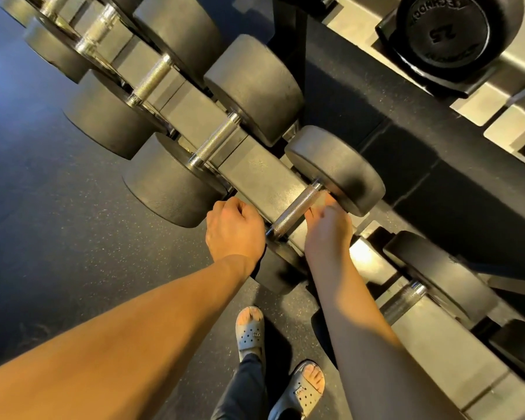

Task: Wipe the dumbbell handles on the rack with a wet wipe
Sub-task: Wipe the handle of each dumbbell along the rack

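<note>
Dumbbell handle (294,211) runs diagonally, just left of the right hand (328,237), the nearer one; its blurred fingers (322,213) are at the far end, grip impossible to call. Left hand (234,228) is curled by the near end, contents hidden, no wet wipe showing

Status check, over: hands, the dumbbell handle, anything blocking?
Left hand fisted by the rack edge, contents hidden. Right hand blurred, fingers at nearest dumbbell handle. No wipe visible. Nothing blocking.
</note>
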